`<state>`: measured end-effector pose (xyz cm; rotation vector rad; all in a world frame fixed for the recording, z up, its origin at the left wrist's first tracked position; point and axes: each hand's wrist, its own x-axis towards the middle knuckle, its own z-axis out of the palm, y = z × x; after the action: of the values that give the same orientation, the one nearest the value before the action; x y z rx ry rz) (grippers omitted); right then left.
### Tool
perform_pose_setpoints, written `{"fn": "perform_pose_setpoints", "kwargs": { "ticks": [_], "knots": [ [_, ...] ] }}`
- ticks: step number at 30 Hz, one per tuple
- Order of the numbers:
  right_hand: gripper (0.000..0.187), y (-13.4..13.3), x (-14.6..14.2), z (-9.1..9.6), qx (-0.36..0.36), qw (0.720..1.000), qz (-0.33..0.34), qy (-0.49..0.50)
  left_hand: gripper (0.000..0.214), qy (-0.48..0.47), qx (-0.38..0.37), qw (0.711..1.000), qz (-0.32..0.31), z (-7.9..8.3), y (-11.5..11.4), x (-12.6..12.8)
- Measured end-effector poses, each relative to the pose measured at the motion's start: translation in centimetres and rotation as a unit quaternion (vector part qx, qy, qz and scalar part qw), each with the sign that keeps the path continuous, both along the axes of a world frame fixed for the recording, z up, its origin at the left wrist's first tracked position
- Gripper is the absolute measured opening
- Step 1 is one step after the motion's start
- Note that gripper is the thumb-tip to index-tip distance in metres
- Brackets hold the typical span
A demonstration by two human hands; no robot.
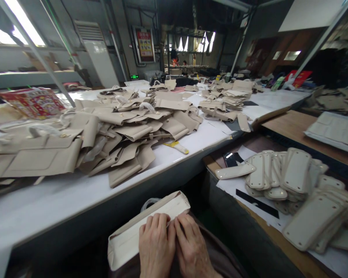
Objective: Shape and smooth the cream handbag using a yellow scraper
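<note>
A beige handbag (124,244) rests on the lap, its long pale bottom side turned up toward me. A plastic-wrapped handle (149,203) sticks out behind it. My left hand (157,243) is closed over the near edge of that pale side, near the middle. Close beside it, my right hand (192,244) is closed on the same edge, fingers bent and pressed together. The fingertips of both hands meet near a thin pale strip or fold, too small to make out. The bag's lower part is hidden behind the hands.
A white-topped table (150,181) ahead carries a large heap of flat beige bag pieces (133,127). To the right, a lower surface holds piled rounded base panels (295,170) with metal studs and a black strip (256,203). A yellow-marked strip (176,146) lies near the table edge.
</note>
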<state>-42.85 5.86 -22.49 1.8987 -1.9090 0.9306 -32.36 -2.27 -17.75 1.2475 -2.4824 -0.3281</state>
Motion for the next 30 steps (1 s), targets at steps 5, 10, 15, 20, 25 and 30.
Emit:
{"fn": "perform_pose_setpoints", "kwargs": {
  "ticks": [5, 10, 15, 20, 25, 30],
  "knots": [
    [0.047, -0.5, 1.6, 0.1, -0.001, 1.0, 0.026, -0.016, 0.018, -0.011, -0.001, 1.0, 0.004, 0.4, -0.2, 2.0],
    [0.047, -0.7, 3.2, 0.1, -0.007, 0.999, 0.037, -0.016, 0.016, 0.008, 0.001, 1.0, 0.023, 0.3, -0.2, 3.9],
    [0.048, -0.9, 4.6, 0.3, 0.005, 0.998, 0.053, -0.019, 0.016, 0.017, 0.003, 0.999, 0.038, -0.1, 0.0, 5.9],
    [0.047, -1.0, 5.7, 0.7, 0.003, 0.998, 0.061, -0.008, 0.014, 0.014, -0.006, 0.998, 0.063, 0.0, 0.5, 7.2],
    [0.045, -1.3, 7.0, 1.0, -0.002, 0.997, 0.078, -0.005, 0.01, 0.025, -0.044, 0.994, 0.095, -0.2, 0.8, 8.6],
    [0.044, -1.6, 8.5, 1.1, -0.004, 0.995, 0.101, -0.009, 0.009, 0.051, -0.12, 0.985, 0.109, -2.1, 0.7, 10.6]
  ]
}}
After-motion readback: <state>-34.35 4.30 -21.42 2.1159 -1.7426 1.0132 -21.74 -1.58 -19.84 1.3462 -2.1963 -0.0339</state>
